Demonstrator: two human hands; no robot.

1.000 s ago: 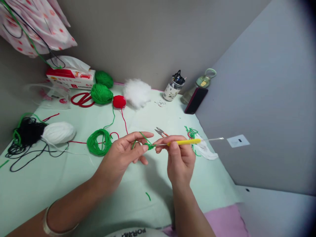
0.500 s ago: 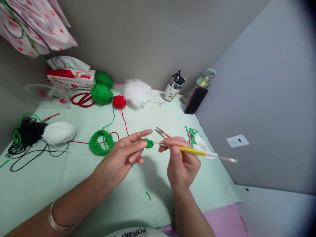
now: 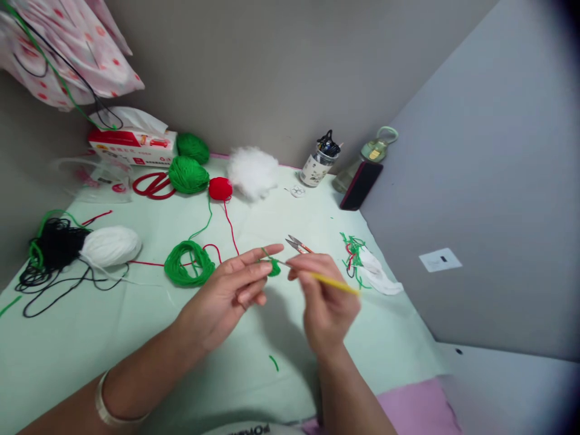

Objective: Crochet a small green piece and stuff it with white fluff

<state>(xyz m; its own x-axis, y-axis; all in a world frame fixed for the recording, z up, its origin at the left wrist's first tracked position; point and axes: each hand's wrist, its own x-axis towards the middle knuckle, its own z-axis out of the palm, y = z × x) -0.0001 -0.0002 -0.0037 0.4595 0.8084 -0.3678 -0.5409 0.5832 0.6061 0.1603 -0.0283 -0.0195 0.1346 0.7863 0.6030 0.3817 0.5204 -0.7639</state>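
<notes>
My left hand (image 3: pixel 226 296) pinches a small green crochet piece (image 3: pixel 273 266) between thumb and fingers, with green yarn running over the index finger. My right hand (image 3: pixel 324 302) grips a yellow-handled crochet hook (image 3: pixel 333 282), its metal tip in the green piece; the hand is smeared by motion. Left of my left hand, a loose coil of green yarn (image 3: pixel 183 263) lies on the pale green table cover (image 3: pixel 136 338). Small thread snips (image 3: pixel 296 244) rest just beyond my fingers.
At the back stand two green yarn balls (image 3: pixel 188 174), a red ball (image 3: pixel 220 188), white stuffing (image 3: pixel 252 172), red scissors (image 3: pixel 151 184), a tissue box (image 3: pixel 132 147), a jar (image 3: pixel 318 163) and a phone (image 3: pixel 360 184). White yarn (image 3: pixel 110 246) and black yarn (image 3: pixel 54 244) lie at the left. Yarn scraps (image 3: pixel 357 254) lie at the right.
My right hand has tilted the hook, its rear end swinging down and toward me, so it looks shorter. My left hand's fingers have straightened a little while still holding the green piece.
</notes>
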